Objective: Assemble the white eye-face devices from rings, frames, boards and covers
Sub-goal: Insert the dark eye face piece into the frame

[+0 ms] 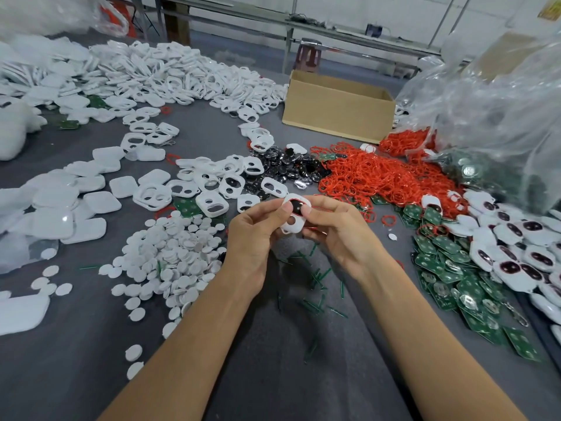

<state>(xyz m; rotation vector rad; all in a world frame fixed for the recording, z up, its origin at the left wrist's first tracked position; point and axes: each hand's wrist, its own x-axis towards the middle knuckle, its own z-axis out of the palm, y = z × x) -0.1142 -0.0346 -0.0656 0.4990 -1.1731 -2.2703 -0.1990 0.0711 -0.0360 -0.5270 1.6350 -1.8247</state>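
— What is being held?
— One frame [295,216], white, up over the middle of the counter [273,360]. Its upper opening holds a dark lens with a red ring around it. The round hole below is bare.

— And the hands?
— Two, both on it. The left hand [253,235] pinches the frame's left side, thumb on the front and fingers curled behind. The right hand [337,230] pinches the right side the same way, thumb tip on the lens edge.

— Just around them?
— Green strips [315,276] are scattered on the counter below the hands. A heap of white discs [176,250] is to the left, and loose frames [218,180] lie beyond it. All are too many to count.

— Further out?
— Dark lenses [282,168] lie behind the hands, next to a big red tangle of rings [373,174]. Boards [455,275], green, run toward the right edge, with finished faces [522,250] outside them. Covers [69,196] lie by the left edge. One box [337,107] stands toward the far edge, and one clear bag [501,117] slumps beside it on the right.
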